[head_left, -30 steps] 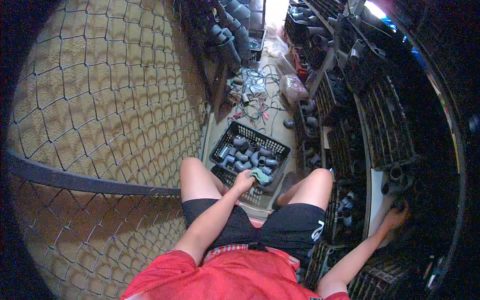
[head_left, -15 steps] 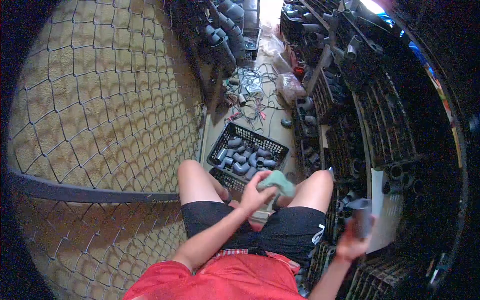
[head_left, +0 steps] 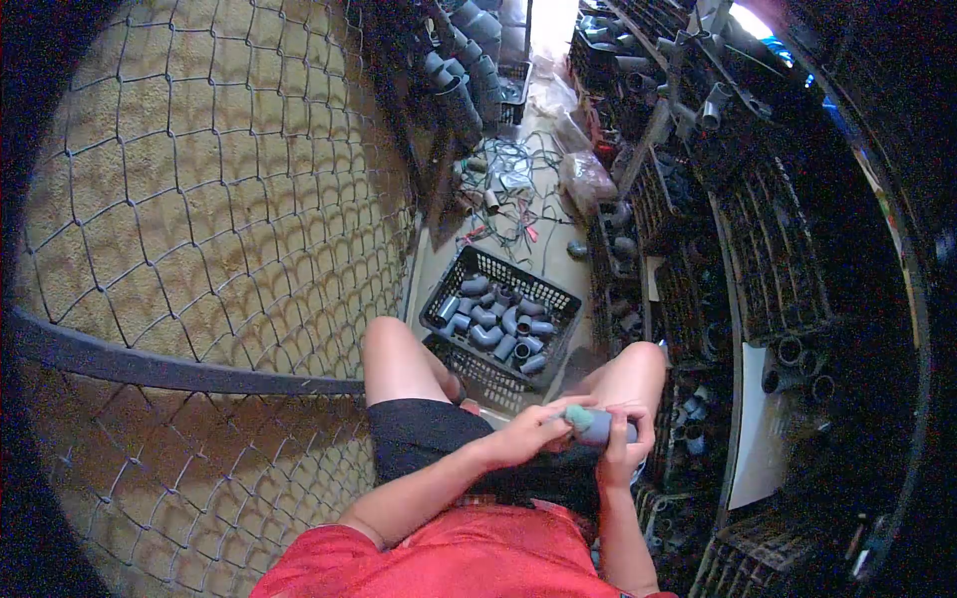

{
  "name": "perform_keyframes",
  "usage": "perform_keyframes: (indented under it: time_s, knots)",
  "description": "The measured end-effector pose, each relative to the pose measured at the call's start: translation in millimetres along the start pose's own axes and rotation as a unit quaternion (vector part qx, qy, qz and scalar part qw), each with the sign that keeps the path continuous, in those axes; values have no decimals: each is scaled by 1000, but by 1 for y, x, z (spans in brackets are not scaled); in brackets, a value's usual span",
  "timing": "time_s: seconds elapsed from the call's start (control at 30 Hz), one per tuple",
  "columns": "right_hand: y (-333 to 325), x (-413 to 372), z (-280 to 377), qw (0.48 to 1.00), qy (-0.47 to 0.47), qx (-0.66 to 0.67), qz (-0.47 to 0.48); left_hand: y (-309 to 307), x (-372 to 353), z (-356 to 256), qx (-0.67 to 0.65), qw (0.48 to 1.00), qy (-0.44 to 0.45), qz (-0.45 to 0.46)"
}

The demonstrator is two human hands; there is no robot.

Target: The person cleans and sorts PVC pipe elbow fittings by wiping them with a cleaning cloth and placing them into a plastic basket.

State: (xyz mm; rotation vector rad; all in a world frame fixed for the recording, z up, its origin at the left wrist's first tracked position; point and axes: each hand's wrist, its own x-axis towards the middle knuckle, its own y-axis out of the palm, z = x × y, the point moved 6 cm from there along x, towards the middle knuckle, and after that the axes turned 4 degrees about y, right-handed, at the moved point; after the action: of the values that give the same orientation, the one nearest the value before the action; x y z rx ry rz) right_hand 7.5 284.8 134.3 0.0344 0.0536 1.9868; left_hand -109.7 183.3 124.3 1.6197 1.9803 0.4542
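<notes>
A grey pipe fitting (head_left: 596,428) lies sideways above my lap, with my right hand (head_left: 626,434) wrapped round its right end. At its left end my left hand (head_left: 538,433) presses a green cloth (head_left: 577,417) against the opening, the fingers bent round the cloth. Beyond my knees a black crate (head_left: 570,301) holds several grey pipe fittings (head_left: 485,335), mostly elbows. Part of another black crate (head_left: 477,373) shows nearer to my legs.
Wire mesh (head_left: 219,199) with a metal rail (head_left: 179,372) runs along the left. Racks of black crates (head_left: 778,249) with fittings line the right. Tangled cables (head_left: 513,189) and plastic bags (head_left: 586,177) lie on the floor ahead.
My right hand has brought the grey fitting in from the right to above my lap. My left hand has moved down and right, and the cloth now touches the fitting.
</notes>
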Motion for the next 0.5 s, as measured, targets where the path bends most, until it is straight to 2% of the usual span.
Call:
perform_keyframes:
  time_s: [0.03,0.07,0.13,0.17,0.2,0.23,0.27,0.3,0.37,0.4,0.43,0.47,0.5]
  knots:
    - [2,1,9,996,-58,-65,18,-3,-2,5,-2,1000,0,-1]
    - [2,2,11,994,-63,-91,25,-10,-5,6,51,998,13,-25]
    - [-1,3,3,995,-39,-84,37,-20,-5,0,164,980,41,-104]
    - [-1,4,-3,996,-18,-75,49,-21,-4,3,166,980,42,-102]
    - [-1,3,-5,996,-20,-74,46,-20,-4,2,114,984,89,-107]
    - [6,0,-7,995,-17,-31,93,-21,-6,2,61,982,136,-113]
    - [14,-3,-9,990,-13,13,141,-25,0,12,168,965,177,-99]
    - [22,-5,-11,976,-56,-2,208,-17,-1,5,227,963,139,-54]
    - [17,2,-20,950,-113,-28,291,-25,-1,10,264,954,96,-105]
    - [-3,10,-40,970,15,47,238,-30,-4,14,255,956,71,-131]
    - [-26,17,-64,966,140,123,177,-37,-6,14,248,955,47,-153]
    - [-66,31,-94,980,98,99,144,-39,-13,13,126,976,-26,-174]
    - [-107,34,-111,964,192,155,94,-47,-13,20,129,977,-25,-169]
